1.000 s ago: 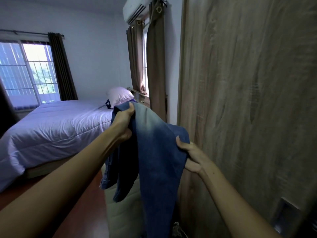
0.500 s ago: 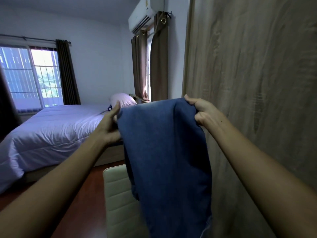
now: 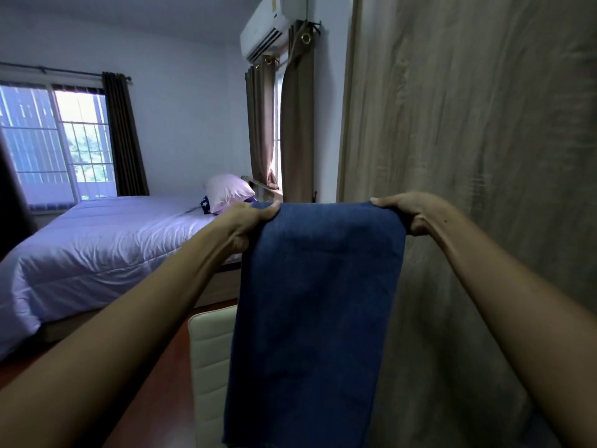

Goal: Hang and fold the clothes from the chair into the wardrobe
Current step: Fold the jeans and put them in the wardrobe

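A blue denim garment (image 3: 316,312) hangs flat in front of me, folded over at its top edge. My left hand (image 3: 245,221) pinches the upper left corner and my right hand (image 3: 410,215) pinches the upper right corner, both arms stretched out at chest height. Below and behind the garment stands the cream padded chair (image 3: 211,360), its back partly hidden by the cloth. The wooden wardrobe (image 3: 484,156) fills the right side, its panel shut.
A bed (image 3: 97,240) with a pale quilt and a pillow (image 3: 226,190) lies to the left. Brown curtains (image 3: 295,124) hang by the window beside the wardrobe, under an air conditioner (image 3: 271,24). Reddish wood floor (image 3: 155,402) runs between bed and chair.
The garment went from a bunched drape to a flat spread. My right hand rose and moved right, my left hand levelled with it, and the top edge is pulled taut.
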### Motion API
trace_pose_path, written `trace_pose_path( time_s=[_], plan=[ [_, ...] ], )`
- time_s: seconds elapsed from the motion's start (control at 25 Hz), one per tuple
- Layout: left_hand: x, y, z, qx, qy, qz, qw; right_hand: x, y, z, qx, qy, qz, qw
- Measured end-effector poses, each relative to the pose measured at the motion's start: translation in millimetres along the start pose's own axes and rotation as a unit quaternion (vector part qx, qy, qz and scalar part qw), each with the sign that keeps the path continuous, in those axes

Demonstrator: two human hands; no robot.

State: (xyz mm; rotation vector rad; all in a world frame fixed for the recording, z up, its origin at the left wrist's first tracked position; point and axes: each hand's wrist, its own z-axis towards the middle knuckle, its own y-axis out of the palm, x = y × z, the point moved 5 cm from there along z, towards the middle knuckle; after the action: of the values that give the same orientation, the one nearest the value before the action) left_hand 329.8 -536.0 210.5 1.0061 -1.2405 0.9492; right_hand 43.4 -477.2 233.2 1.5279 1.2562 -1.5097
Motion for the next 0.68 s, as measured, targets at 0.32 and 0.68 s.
trace_pose_path(
  time_s=[0.32, 0.68],
  plan=[
    [17.1, -8.9, 15.1, 0.058, 0.077, -0.087, 0.992, 17.8, 25.4, -14.2, -0.202, -0.095, 0.073, 0.972],
    [25.1, -50.1, 18.8, 0.199, 0.071, 0.102, 0.972, 0.8, 31.2, 3.9, 0.020, -0.091, 0.159, 0.983]
  ],
)
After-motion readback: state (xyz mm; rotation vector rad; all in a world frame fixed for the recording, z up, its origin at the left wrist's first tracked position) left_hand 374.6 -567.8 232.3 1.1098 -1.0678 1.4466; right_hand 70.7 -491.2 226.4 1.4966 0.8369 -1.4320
